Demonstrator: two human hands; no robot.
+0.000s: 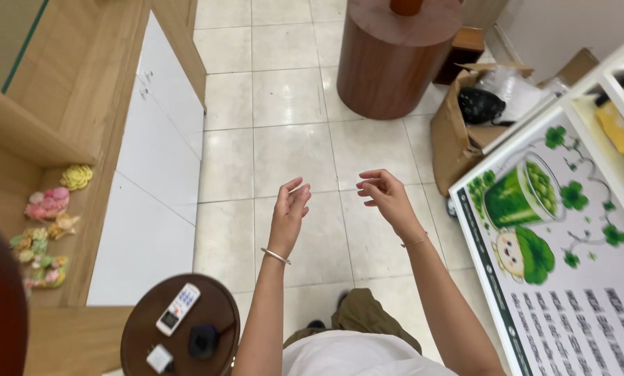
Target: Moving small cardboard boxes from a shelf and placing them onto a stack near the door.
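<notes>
Both hands, left hand [289, 207] and right hand [385, 196], hover empty with loosely curled fingers above the glossy pale tiled floor [284, 104]. Each wrist wears a thin bangle. Nearest them stands a smooth brown wooden cylinder [388, 59].

Round stool [218, 299] with remote [177, 308]

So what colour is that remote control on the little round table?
The remote control is white with coloured buttons, seen in the head view.

Cream floor tiles [284, 97]; brown round stand [388, 59]; white remote [178, 308]; green-patterned poster [556, 230].
</notes>
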